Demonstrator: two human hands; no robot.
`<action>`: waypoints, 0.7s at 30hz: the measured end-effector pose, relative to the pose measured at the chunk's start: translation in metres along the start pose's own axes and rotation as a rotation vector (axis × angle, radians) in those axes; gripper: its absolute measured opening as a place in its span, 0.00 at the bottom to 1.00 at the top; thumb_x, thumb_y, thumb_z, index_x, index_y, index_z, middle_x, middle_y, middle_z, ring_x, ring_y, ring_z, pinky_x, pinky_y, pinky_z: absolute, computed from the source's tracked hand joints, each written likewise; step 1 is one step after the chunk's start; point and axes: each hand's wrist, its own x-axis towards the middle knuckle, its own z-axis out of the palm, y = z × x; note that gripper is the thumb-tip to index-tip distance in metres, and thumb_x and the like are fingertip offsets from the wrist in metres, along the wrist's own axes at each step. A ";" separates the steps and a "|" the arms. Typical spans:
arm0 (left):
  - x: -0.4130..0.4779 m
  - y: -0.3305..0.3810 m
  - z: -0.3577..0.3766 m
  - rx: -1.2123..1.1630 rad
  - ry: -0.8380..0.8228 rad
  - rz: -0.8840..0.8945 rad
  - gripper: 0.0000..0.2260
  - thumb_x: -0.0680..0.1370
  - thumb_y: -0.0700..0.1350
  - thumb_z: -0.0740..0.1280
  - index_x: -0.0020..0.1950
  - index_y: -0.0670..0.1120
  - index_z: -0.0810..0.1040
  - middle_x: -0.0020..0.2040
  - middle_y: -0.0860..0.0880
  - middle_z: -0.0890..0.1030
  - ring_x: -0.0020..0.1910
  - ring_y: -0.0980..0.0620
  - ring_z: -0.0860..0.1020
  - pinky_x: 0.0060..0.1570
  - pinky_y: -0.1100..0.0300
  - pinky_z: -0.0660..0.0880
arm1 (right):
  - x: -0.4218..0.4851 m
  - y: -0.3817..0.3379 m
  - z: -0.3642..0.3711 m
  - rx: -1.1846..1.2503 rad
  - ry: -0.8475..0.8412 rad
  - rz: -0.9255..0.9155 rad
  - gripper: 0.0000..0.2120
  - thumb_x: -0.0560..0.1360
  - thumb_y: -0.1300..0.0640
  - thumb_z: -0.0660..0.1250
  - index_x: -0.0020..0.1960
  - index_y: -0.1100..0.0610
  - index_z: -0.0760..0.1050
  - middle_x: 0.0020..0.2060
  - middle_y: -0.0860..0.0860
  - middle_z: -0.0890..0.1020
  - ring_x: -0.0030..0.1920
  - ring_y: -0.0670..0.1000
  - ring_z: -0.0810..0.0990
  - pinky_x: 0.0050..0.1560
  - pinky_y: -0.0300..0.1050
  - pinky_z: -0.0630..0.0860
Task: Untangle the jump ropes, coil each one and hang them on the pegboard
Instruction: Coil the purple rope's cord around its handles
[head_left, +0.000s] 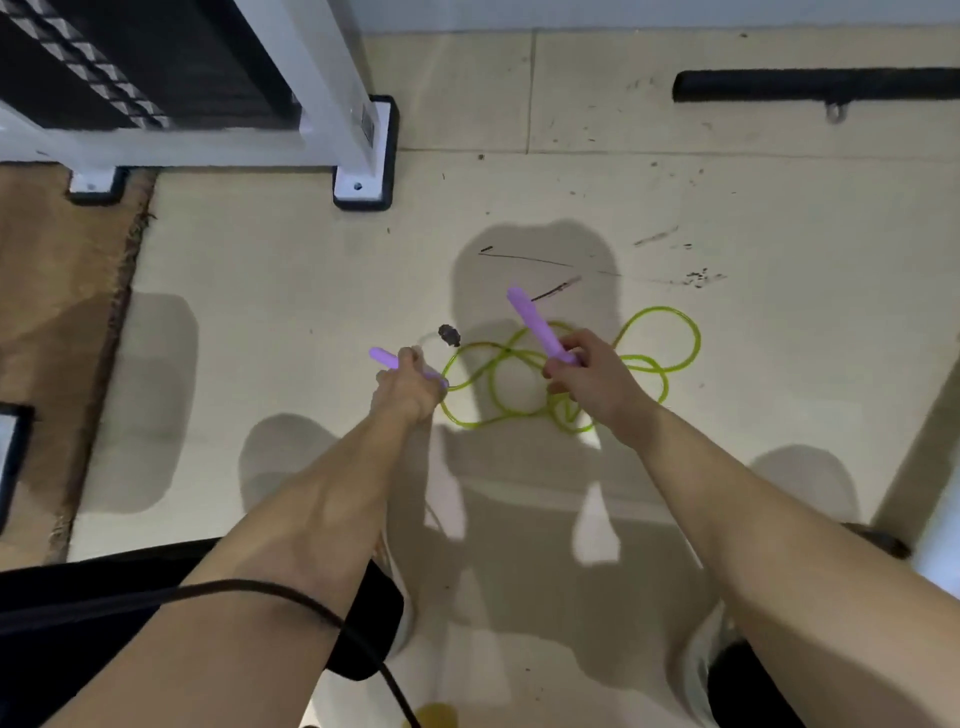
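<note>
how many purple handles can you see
2. One purple handle is gripped in the left hand, sticking out leftward; the second purple handle is in the right hand, angled up above the green rope. No others show.

The bare left forearm (291, 519) and bare right forearm (727, 499) reach forward. The left hand (408, 387) curls round the left purple plastic handle (383, 358). The right hand (595, 382) grips the right purple plastic handle (534, 321), which juts beyond its fingertips.
</note>
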 end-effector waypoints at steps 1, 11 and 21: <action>0.009 -0.001 0.002 -0.082 -0.029 -0.038 0.17 0.78 0.51 0.64 0.67 0.54 0.68 0.62 0.43 0.70 0.53 0.44 0.73 0.53 0.54 0.73 | 0.005 0.003 0.003 0.011 -0.006 0.006 0.07 0.79 0.63 0.66 0.57 0.59 0.72 0.53 0.65 0.81 0.41 0.53 0.79 0.29 0.29 0.70; 0.003 0.036 -0.014 -0.454 0.066 0.136 0.22 0.73 0.39 0.68 0.57 0.53 0.57 0.46 0.46 0.79 0.38 0.45 0.79 0.40 0.55 0.80 | 0.015 -0.019 0.003 0.134 -0.051 0.004 0.08 0.82 0.56 0.65 0.59 0.57 0.73 0.51 0.55 0.85 0.44 0.50 0.80 0.40 0.36 0.75; -0.159 0.135 -0.123 -0.823 -0.447 0.646 0.13 0.82 0.43 0.67 0.65 0.41 0.78 0.42 0.49 0.80 0.38 0.57 0.78 0.41 0.66 0.76 | -0.070 -0.155 -0.032 0.265 0.123 -0.268 0.11 0.81 0.48 0.65 0.57 0.55 0.75 0.46 0.49 0.84 0.48 0.51 0.83 0.60 0.60 0.78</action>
